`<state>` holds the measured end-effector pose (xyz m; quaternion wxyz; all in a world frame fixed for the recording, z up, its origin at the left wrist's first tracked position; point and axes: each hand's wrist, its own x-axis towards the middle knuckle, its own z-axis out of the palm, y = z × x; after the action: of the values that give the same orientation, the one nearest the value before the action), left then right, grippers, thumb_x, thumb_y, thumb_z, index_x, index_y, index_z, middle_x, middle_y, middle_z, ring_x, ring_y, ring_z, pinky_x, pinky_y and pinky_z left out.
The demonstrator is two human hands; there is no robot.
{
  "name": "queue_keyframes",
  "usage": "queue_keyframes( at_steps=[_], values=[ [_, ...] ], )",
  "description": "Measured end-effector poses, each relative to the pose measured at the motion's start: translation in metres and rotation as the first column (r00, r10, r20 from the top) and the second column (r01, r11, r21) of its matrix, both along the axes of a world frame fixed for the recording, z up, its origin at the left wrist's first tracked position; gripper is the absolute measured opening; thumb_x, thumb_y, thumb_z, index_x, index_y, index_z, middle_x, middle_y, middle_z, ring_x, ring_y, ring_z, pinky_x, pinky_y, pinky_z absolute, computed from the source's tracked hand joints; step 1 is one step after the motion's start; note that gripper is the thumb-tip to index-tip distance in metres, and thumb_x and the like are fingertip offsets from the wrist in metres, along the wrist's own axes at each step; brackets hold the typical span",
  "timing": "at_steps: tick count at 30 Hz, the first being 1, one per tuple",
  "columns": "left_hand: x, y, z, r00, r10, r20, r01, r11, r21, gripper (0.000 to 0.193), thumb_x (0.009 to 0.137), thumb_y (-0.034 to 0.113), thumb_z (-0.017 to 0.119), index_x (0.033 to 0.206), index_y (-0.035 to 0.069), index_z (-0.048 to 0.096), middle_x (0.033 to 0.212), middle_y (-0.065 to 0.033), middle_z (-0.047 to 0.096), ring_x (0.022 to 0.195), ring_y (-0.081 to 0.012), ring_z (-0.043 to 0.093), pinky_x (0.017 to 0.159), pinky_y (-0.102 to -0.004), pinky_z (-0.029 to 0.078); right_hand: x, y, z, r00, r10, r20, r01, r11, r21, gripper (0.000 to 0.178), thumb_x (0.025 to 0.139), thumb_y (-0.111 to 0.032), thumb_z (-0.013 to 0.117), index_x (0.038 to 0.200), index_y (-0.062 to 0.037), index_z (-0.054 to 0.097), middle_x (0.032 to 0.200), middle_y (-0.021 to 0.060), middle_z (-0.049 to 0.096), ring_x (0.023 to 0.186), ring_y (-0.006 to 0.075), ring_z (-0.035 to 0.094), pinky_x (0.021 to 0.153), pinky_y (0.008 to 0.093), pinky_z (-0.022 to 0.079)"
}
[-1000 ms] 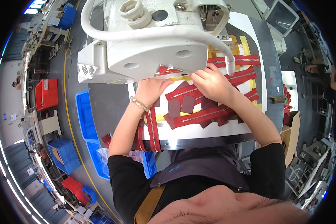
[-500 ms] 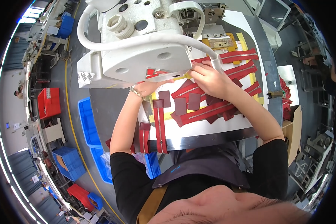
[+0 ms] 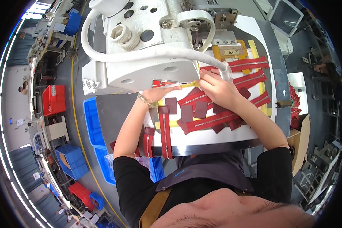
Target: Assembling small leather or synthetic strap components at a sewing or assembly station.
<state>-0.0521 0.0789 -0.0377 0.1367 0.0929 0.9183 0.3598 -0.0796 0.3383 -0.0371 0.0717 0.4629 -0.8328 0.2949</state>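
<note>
A white sewing machine head [image 3: 152, 72] overhangs the work plate and hides part of both hands. My left hand [image 3: 157, 94], with a beaded bracelet at its wrist, reaches under its lower edge; the thumb is stretched out, the other fingers are hidden. At the machine's right corner, my right hand [image 3: 218, 89] has its fingers bent and drawn together, their tips partly hidden; what they grip does not show. Beneath and beside it lie red zipper strips [image 3: 216, 121] with metal teeth. Dark maroon patches [image 3: 186, 113] lie among them. Another zipper strip [image 3: 165, 133] hangs over the near edge.
A yellow clamp frame [image 3: 228, 50] sits beyond my right hand. The white plate [image 3: 231, 137] ends at a dark table edge near my body. Blue bins [image 3: 93, 123] stand left of the table, a cardboard box [image 3: 301, 138] to the right. A monitor [image 3: 285, 17] is at the far right.
The whole view has shifted slightly, so the machine and table sit a little lower and further right. Both hands keep nearly the same places beside the machine head.
</note>
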Motion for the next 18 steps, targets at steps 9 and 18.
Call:
queue_keyframes(
  at_steps=[9,18],
  values=[
    [0.015,-0.003,-0.013,0.983,-0.135,-0.126,0.085,0.936,-0.342,0.076,0.079,0.07,0.05,0.095,-0.003,0.066,0.095,-0.0176,0.065,0.094,-0.0321,0.061,0.088,-0.0375,0.046,0.014,0.004,-0.006,0.997,-0.053,-0.054,0.054,0.998,0.033,0.014,0.077,-0.009,0.066,0.091,-0.0074,0.063,0.109,0.0057,0.062,0.109,0.0184,0.06,0.093,0.0368,0.044],
    [0.037,0.018,0.021,0.957,-0.028,-0.289,-0.095,0.911,-0.401,0.033,0.08,0.04,0.066,0.097,0.011,0.063,0.101,-0.0109,0.06,0.101,-0.0298,0.053,0.089,-0.0439,0.032,0.01,0.004,0.0,0.984,-0.028,-0.177,0.038,0.998,0.052,0.015,0.077,-0.01,0.058,0.092,-0.0099,0.056,0.113,0.0046,0.061,0.107,0.0178,0.06,0.079,0.0315,0.045]
  ],
)
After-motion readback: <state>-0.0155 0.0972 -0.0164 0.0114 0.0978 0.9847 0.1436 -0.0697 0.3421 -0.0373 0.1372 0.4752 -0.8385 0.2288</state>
